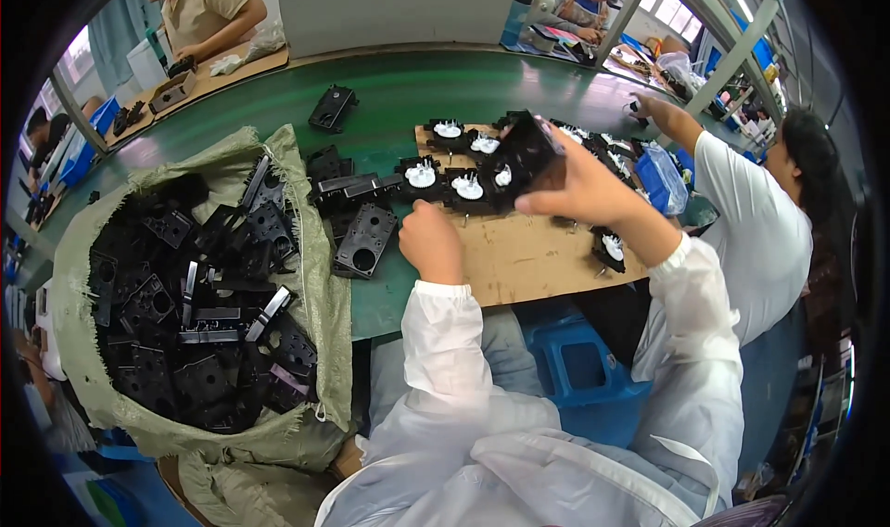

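Observation:
My right hand (pixel 586 179) is raised over the cardboard and grips a black plastic housing (pixel 530 152), held tilted with its thumb below. My left hand (pixel 431 241) is closed at the cardboard's left edge, fingers curled; whatever may be in them is hidden. Beside it, on the left, lies a flat black housing (pixel 368 240) with a large round hole. Just beyond that hand stands a black unit with a white gear (pixel 421 176), and another white gear (pixel 467 188) sits to its right. Several such units are spread over the cardboard (pixel 501 263), some partly behind the raised housing.
An open green woven sack (pixel 334 360) full of black housings (pixel 199 379) stands at the left. One housing (pixel 333 109) lies farther back on the green table (pixel 389 91). A co-worker in white (pixel 756 216) reaches across at the right. A blue stool (pixel 579 365) stands below the table.

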{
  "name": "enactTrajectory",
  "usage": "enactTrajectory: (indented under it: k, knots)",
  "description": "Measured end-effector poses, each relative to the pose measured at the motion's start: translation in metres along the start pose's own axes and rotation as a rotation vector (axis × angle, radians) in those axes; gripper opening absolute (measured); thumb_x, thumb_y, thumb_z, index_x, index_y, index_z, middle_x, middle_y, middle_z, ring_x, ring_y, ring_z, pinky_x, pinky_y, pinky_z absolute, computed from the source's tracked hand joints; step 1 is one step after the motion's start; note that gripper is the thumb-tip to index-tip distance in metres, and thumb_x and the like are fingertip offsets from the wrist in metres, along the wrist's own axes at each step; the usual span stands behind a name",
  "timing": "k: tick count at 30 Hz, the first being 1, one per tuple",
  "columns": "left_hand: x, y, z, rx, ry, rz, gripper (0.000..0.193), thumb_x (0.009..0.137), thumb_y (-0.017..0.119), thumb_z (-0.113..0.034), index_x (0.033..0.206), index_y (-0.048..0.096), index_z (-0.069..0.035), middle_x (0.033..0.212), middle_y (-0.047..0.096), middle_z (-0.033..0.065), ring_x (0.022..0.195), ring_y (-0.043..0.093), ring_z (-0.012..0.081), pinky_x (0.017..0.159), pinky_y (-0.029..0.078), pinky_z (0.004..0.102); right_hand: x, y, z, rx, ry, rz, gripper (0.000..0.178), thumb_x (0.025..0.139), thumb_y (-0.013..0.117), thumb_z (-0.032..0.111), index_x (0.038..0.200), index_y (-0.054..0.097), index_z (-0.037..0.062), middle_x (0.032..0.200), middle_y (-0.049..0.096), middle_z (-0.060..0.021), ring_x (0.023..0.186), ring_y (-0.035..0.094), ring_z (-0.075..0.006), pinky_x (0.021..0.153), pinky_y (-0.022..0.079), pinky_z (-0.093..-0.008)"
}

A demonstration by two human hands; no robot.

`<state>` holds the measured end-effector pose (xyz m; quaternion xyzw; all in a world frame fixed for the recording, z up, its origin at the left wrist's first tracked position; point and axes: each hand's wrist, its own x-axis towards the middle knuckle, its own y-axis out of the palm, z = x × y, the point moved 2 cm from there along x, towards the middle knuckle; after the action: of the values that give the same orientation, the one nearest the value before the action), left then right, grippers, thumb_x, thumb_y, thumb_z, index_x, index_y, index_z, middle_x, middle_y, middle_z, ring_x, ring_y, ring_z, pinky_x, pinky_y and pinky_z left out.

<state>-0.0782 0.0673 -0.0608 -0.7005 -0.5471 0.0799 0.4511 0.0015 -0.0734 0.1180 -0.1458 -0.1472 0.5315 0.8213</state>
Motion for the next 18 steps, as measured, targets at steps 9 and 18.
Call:
enactTrajectory:
  k: [9,18]
  knots:
    - [0.006,-0.025,-0.007,-0.096,0.169,-0.237,0.019,0.091,0.060,-0.012,0.073,0.061,-0.005,0.066,0.066,0.0129,0.049,0.059,0.0332,0.048,0.047,0.0395,-0.048,0.008,-0.039,0.240,0.036,-0.154,0.076,0.075,0.074,-0.001,0.142,0.040,0.0025,0.118,0.061,-0.0116,0.100,0.061,-0.0195,0.086,0.050,-0.0318]
    - [-0.007,-0.092,-0.005,-0.284,0.465,-0.499,0.018,0.094,0.060,-0.016,0.079,0.061,-0.005,0.070,0.055,0.0051,0.060,0.050,0.0217,0.063,0.044,0.0297,-0.056,-0.001,-0.073,0.355,-0.161,-0.215,0.066,0.082,0.065,0.017,0.142,0.043,0.0016,0.115,0.061,-0.0106,0.097,0.058,-0.0182,0.084,0.047,-0.0310]
